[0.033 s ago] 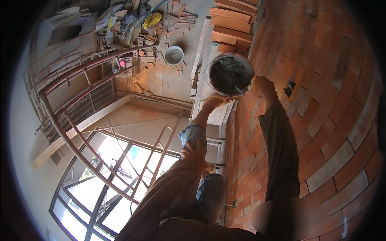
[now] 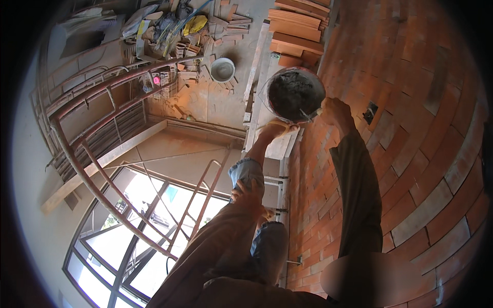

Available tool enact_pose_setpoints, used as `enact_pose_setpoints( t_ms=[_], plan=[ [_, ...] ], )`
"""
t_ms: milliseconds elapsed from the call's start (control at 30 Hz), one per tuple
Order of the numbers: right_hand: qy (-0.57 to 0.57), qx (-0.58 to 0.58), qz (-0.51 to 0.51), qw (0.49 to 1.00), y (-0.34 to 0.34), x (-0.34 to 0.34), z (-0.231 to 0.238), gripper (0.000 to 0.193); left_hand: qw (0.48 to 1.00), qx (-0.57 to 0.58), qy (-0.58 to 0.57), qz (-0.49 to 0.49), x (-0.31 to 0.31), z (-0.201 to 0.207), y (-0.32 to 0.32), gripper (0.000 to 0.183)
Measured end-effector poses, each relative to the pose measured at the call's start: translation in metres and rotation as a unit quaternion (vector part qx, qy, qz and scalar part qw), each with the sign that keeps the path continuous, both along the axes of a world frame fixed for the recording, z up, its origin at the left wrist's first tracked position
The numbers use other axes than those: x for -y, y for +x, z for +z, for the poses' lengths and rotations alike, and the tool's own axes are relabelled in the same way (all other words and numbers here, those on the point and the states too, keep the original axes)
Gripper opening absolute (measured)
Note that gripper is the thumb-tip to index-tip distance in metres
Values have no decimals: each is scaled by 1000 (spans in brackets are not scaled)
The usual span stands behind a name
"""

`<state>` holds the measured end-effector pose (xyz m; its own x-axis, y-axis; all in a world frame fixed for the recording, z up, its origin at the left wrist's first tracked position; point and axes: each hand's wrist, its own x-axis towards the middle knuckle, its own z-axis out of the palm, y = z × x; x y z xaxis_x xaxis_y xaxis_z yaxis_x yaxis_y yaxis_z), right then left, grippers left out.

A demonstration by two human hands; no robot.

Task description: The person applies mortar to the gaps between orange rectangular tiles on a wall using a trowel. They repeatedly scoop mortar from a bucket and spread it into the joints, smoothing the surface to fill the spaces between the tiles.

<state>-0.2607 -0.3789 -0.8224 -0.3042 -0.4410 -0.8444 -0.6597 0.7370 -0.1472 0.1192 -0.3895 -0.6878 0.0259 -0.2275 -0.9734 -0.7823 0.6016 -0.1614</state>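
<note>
While the scene was viewed from high on a scaffold, a round bucket (image 2: 295, 95) filled with dark grey mortar was seen resting on a pale plank (image 2: 262, 77), just beside a curved wall of red brick (image 2: 411, 128). The left hand (image 2: 275, 129) was stretched forward and laid against the near rim of the bucket; its fingers appeared curled over that rim, though the exact grip could not be told at this size. The right hand (image 2: 335, 110) was closed around the pale handle of a trowel (image 2: 310, 114), whose blade was dipped toward the mortar at the bucket's right edge. Both forearms were seen rising from the lower edge, the left in a tan sleeve, the right in a dark one. Blue trouser legs were seen beneath the left arm.

Beyond the bucket, a stack of orange bricks (image 2: 298, 36) was piled on the plank. Far below, a second, pale bucket (image 2: 222, 69) was set on the dusty floor among scattered brick pieces and rubble. Rust-red scaffold tubes (image 2: 102, 169) were bent across the left side, above a large arched window (image 2: 138, 241).
</note>
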Motion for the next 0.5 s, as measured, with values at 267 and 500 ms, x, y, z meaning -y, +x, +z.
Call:
enact_pose_setpoints(
  t_ms=[267, 500],
  plan=[
    [42, 114, -63, 991, -8, -14, -16, 41, 999, -12, -29, -7, -3, -6, 2, 139],
    [-18, 338, -424, 840, 26, -90, -25, 50, 999, -14, -36, -22, -5, -9, 2, 128]
  ],
)
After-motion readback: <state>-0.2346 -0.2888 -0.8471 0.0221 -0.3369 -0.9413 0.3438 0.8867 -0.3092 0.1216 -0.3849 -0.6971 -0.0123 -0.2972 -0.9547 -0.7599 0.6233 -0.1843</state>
